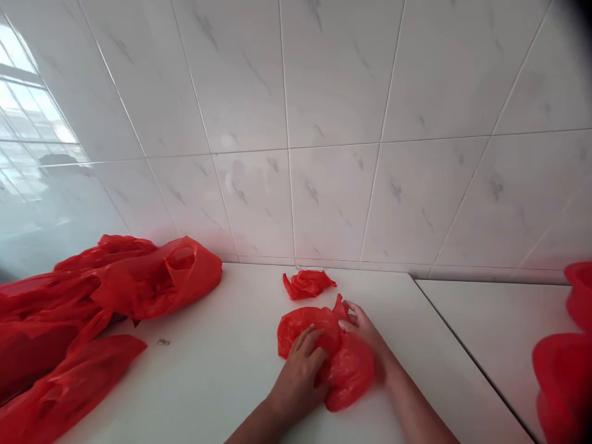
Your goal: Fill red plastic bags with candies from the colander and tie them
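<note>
red, thin and crinkled, the bag (352, 369) lies bunched on the white desk (217, 376), between and under both hands. the left hand (303, 368) rests on its near left part, fingers bent and pressed down; whether they grip any of it, i cannot tell. the right hand (364, 327) is at its far right edge, thumb and forefinger slightly apart beside an upright peak of plastic; a firm hold cannot be made out. just beyond the bag, near the wall (333, 203) of pale tiles, sits a smaller crumpled red piece (309, 285). well to the left spreads a red heap (161, 277), a small bit (163, 342) near it. blurred red shapes (562, 376) stand at the right edge.
</note>
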